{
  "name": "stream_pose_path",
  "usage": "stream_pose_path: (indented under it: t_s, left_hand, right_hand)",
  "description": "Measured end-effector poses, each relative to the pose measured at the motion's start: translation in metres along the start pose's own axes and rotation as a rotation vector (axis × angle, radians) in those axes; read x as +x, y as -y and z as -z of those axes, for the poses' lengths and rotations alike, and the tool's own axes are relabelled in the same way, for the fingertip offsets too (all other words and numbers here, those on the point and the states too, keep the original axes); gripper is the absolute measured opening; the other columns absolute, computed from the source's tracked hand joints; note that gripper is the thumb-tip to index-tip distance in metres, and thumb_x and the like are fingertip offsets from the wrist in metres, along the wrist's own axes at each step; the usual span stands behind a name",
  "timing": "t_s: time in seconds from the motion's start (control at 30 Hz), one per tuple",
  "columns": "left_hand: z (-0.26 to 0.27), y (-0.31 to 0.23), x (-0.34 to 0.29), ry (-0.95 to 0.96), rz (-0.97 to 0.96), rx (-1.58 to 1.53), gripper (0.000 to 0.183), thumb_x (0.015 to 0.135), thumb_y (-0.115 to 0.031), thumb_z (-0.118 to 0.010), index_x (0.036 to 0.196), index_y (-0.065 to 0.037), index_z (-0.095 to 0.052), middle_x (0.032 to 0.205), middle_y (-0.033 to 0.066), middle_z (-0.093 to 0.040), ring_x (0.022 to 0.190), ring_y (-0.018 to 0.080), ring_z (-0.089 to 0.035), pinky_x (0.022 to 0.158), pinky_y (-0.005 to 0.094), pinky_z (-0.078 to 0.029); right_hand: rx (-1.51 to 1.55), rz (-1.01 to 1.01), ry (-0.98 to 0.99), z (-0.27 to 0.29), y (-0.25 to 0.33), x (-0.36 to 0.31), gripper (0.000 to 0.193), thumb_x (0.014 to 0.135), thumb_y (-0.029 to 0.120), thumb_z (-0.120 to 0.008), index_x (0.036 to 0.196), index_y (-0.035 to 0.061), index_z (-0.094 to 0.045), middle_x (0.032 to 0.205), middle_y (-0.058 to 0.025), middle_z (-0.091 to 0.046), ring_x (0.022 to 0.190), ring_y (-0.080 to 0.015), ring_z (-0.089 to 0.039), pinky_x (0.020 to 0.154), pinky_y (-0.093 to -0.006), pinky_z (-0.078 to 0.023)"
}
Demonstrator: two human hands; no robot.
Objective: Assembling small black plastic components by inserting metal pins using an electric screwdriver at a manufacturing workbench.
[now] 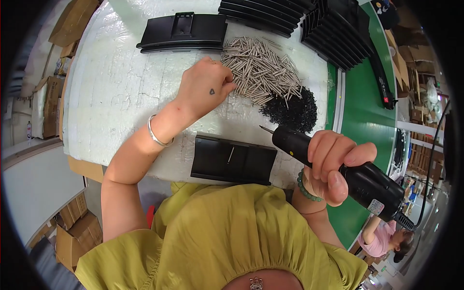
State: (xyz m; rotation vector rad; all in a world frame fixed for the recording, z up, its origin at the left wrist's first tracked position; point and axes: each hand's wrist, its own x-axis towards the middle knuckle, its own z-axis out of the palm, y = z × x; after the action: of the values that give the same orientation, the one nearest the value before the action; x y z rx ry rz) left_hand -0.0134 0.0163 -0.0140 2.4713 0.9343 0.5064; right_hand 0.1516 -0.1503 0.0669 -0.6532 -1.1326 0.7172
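My left hand [205, 87] reaches into the near edge of a heap of long silver metal pins [261, 67], its fingers curled among them; whether it holds one is hidden. My right hand [331, 164] grips a black electric screwdriver [338, 169] with its bit pointing left over the white foam-covered table [121, 87]. A flat black plastic part [233, 159] lies right in front of me with one silver pin resting on it. Beside the pins is a pile of small black screws [292, 110].
Another black plastic part [186, 31] lies at the back, and stacks of black parts [319, 24] stand at the far right. A green conveyor belt [365, 106] runs along the right. Another person in pink [384, 237] sits at lower right. Cardboard boxes [72, 232] stand at the left.
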Motion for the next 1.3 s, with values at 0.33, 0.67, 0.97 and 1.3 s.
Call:
stream_pose_path:
  t_s: [0.33, 0.67, 0.97, 1.3]
  left_hand:
    - [0.020, -0.034, -0.061, -0.140, -0.161, -0.198, 0.009, 0.072, -0.006, -0.069, 0.079, -0.009, -0.065, 0.071, 0.0042, -0.061, 0.072, 0.0248, -0.058, 0.058, 0.0343, -0.049]
    - [-0.009, -0.057, -0.096, -0.144, -0.127, -0.181, 0.016, 0.062, -0.006, -0.071, 0.076, -0.012, -0.065, 0.078, -0.0030, -0.059, 0.077, 0.0193, -0.056, 0.051, 0.0301, -0.049]
    - [-0.011, -0.055, -0.097, -0.125, -0.123, -0.225, 0.017, 0.063, -0.005, -0.071, 0.077, -0.012, -0.064, 0.080, -0.0020, -0.058, 0.078, 0.0208, -0.055, 0.056, 0.0313, -0.050]
    - [-0.010, -0.056, -0.097, -0.098, -0.108, -0.258, 0.026, 0.058, 0.003, -0.074, 0.080, -0.007, -0.066, 0.080, 0.0024, -0.061, 0.075, 0.0228, -0.056, 0.059, 0.0318, -0.048]
  right_hand:
    - [-0.036, -0.024, 0.126, 0.002, 0.015, 0.000, 0.027, 0.076, 0.010, -0.064, 0.095, 0.0150, -0.047, 0.060, 0.0081, -0.051, 0.047, -0.0029, -0.046, 0.054, -0.0181, -0.037]
    - [-0.014, -0.110, 0.230, -0.005, 0.009, -0.010, 0.029, 0.078, 0.012, -0.071, 0.094, 0.0158, -0.048, 0.060, 0.0086, -0.054, 0.047, -0.0026, -0.050, 0.048, -0.0151, -0.039]
    - [-0.021, -0.182, 0.246, -0.008, 0.006, -0.011, 0.028, 0.079, 0.012, -0.070, 0.093, 0.0175, -0.047, 0.060, 0.0093, -0.052, 0.048, -0.0027, -0.049, 0.050, -0.0164, -0.037]
    - [-0.053, -0.191, 0.255, -0.006, 0.003, -0.011, 0.028, 0.079, 0.011, -0.069, 0.097, 0.0181, -0.048, 0.061, 0.0094, -0.052, 0.047, -0.0026, -0.048, 0.050, -0.0175, -0.036]
